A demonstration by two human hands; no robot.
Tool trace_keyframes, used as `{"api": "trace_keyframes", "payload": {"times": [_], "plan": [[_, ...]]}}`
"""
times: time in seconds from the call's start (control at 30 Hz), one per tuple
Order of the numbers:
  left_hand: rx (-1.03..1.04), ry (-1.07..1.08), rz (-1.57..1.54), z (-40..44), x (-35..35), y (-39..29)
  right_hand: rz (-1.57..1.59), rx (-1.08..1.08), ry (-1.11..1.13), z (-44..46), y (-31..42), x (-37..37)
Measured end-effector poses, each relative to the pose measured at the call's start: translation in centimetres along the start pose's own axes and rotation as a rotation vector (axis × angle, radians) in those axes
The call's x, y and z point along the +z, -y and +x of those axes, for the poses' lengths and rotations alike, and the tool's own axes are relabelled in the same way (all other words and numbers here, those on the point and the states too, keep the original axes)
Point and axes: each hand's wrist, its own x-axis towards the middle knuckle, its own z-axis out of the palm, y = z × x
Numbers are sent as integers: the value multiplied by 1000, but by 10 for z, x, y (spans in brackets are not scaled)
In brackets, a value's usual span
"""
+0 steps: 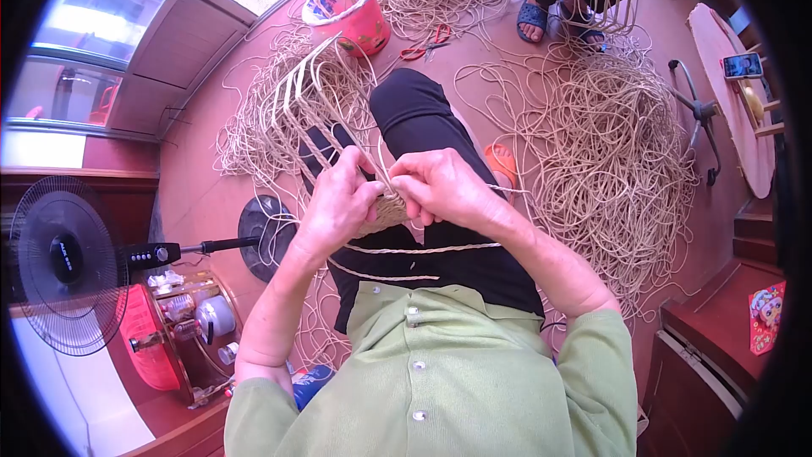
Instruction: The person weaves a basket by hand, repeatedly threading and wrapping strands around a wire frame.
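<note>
A slatted frame [290, 95] with pale, cord-wrapped bars leans over my lap, tilted up to the left. At its lower end is a woven patch [387, 215] of beige cord, partly covered by my fingers. My left hand [340, 203] is closed around the frame's edge beside this weave. Right against it, my right hand [441, 189] pinches a strand of beige cord [512, 191], whose tail sticks out to the right past the wrist. Two more loose cord lengths [423, 250] lie across my dark trousers. The fingertips' exact grip is partly hidden.
Large heaps of cord [605, 169] cover the floor right and ahead. A pink bucket [348, 15] and red-handled pliers [425, 45] lie ahead. Another person's sandaled foot [532, 19] is at top right. A fan [68, 262] and a glass-topped cart [182, 330] stand left.
</note>
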Motion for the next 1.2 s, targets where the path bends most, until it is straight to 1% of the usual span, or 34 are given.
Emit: {"api": "trace_keyframes", "payload": {"times": [0.07, 0.13, 0.17, 0.2, 0.23, 0.27, 0.3, 0.37, 0.4, 0.43, 0.47, 0.5, 0.53, 0.57, 0.63, 0.67, 0.7, 0.73, 0.77, 0.83, 0.87, 0.9, 0.93, 0.97, 1.0, 1.03, 1.07, 1.1, 1.13, 1.17, 1.2], "plan": [[67, -84, 93, -2, 5, 0, -28, -53, -50, 1, -4, 5], [189, -275, 285, -12, 4, -4, -53, -100, -90, -2, -4, 5], [253, -372, 380, -16, 2, -8, -22, -85, -101, -3, -5, 4], [267, -488, 305, -18, 0, -11, 10, -67, -112, -3, -9, 4], [229, -499, 222, -23, -4, -15, 45, -48, -120, -4, -11, 5], [414, -557, 335, -21, -5, -12, 122, 24, -122, -6, -5, 2], [599, -614, 448, -19, -5, -12, 277, 21, -127, -9, -7, 3], [648, -477, 436, -22, 3, -27, 583, 4, -131, -15, -11, 1], [672, -393, 412, -21, 9, -34, 762, -101, -120, -28, 0, -7], [743, -381, 394, -21, 19, -42, 832, -248, -161, -46, 15, -16], [778, -204, 313, -19, 19, -42, 898, -411, -170, -63, 29, -28], [819, -27, 233, -16, 19, -46, 779, -584, -212, -71, 30, -41], [578, 7, -249, -28, 26, -60, 755, -686, -341, -65, 35, -42], [553, 51, -520, -34, 22, -69, 728, -786, -474, -58, 43, -37], [501, 42, -843, -59, 0, -104, 384, -759, -406, -29, 34, -1], [541, 43, -932, -70, -14, -114, 215, -740, -372, -10, 22, 19], [579, 38, -1022, -80, -31, -119, -42, -763, -434, 1, 11, 19], [742, -12, -1029, -89, -51, -122, -293, -785, -508, 12, -1, 19], [904, -63, -1030, -96, -73, -119, -636, -837, -681, 18, -9, 0], [882, -167, -997, -111, -123, -86, -748, -516, -904, 2, -24, -57], [738, -343, -1028, -111, -144, -61, -724, -604, -1031, -13, -31, -93], [583, -511, -1055, -109, -165, -24, -919, -539, -1096, -38, -39, -134], [521, -622, -1044, -112, -201, 25, -1056, -451, -1169, -72, -54, -176], [463, -732, -1031, -119, -241, 82, -965, -49, -1158, -109, -68, -212], [366, -987, -871, -133, -270, 138, -840, -227, -1226, -147, -92, -250], [321, -1268, -702, -153, -291, 189, -804, -196, -1291, -197, -121, -296], [364, -1357, -775, -184, -328, 285, -954, 259, -1498, -240, -127, -320], [237, -1034, -925, -205, -351, 391, -1296, 545, -1448, -266, -150, -327], [-82, -1319, -914, -174, -311, 355, -1480, 421, -1388, -275, -169, -341], [80, -1346, -411, -141, -252, 311, -1379, 534, -1311, -260, -143, -326], [-34, -1256, -643, -118, -227, 299, -1501, 678, -1302, -238, -125, -305]]}}
